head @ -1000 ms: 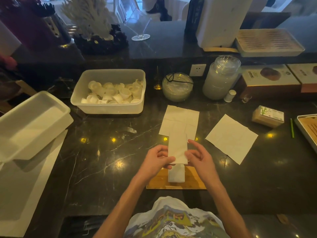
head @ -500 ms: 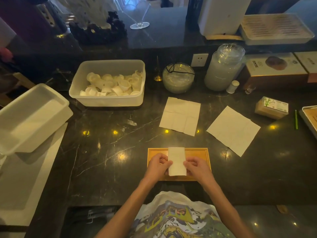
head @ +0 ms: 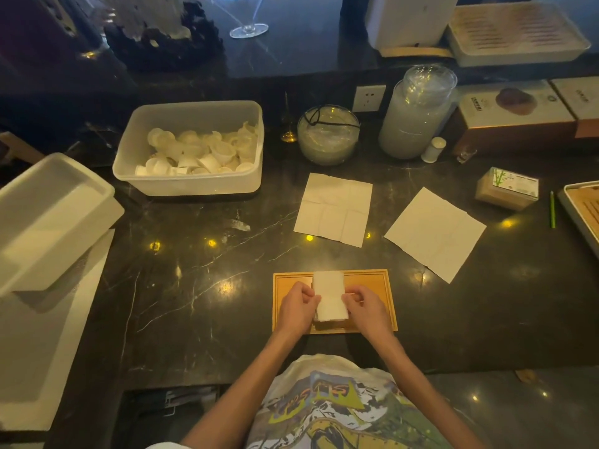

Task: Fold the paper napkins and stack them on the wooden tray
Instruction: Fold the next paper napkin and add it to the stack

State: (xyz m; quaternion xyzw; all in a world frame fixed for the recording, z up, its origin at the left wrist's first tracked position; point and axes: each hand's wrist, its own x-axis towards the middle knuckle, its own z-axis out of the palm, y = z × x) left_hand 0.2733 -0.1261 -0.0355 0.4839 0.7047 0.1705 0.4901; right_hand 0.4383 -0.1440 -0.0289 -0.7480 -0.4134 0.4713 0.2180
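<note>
While our two hands meet over the wooden tray (head: 385,306), we hold a folded paper napkin (head: 329,294) between them. Our left hand (head: 296,307) pinches the napkin's left edge, its fingers (head: 312,299) curled shut on the paper; our right hand (head: 368,307) does the same on the right edge, thumb and fingers (head: 351,298) closed on it. The napkin lies lengthwise, away from us, over the middle of the tray, its far end at the tray's far rim. Beneath its near end we see another white layer on the tray, though we cannot tell whether the held napkin already rests on it.

The tray sits on the dark marble tabletop (head: 194,286), just in front of our body. Beyond it lie two unfolded napkins, flat and apart from each other: a creased napkin (head: 334,209) straight ahead, and an angled napkin (head: 436,233) further right. Further back, a plastic tub (head: 191,184) holds small white cups, with a glass bowl (head: 329,137) and a tall clear jar (head: 415,111) to its right. A small tissue pack (head: 507,188) lies near the right edge.
</note>
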